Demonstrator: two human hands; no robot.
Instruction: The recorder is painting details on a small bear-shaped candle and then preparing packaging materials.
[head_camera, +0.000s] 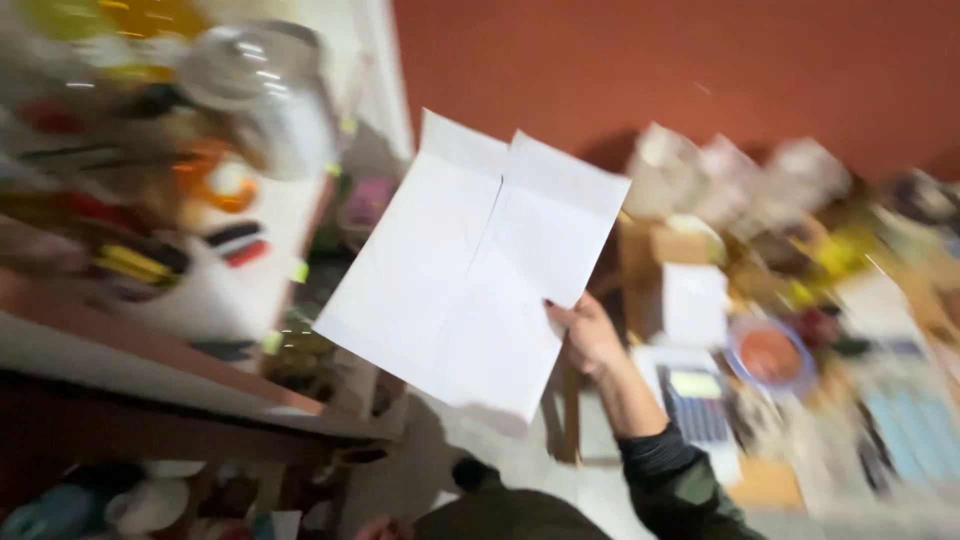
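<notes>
- The right hand (588, 335) is holding up a white sheet of paper (470, 265), its fingers clamped on the sheet's right edge, low down on that side.
- The sheet is hanging in the air in the middle of the view, tilted, with a fold line running down its middle and its two top flaps standing slightly apart.
- The right forearm is reaching up from the lower right, wearing a dark sleeve (675, 480) pushed back from the wrist.
- A small bit of what may be the left hand (378, 527) is showing at the bottom edge, too blurred and cut off to tell whether its fingers are together or apart.
- Behind the sheet on the left, a blurred white shelf unit (230, 290) is carrying a clear glass jar (265, 95) and bright, smeared items.
- To the right of the hand, a cardboard box (660, 265) is sitting near a round bowl with a reddish inside (770, 355).
- A red-brown wall (700, 70) is filling the upper right of the view.
</notes>
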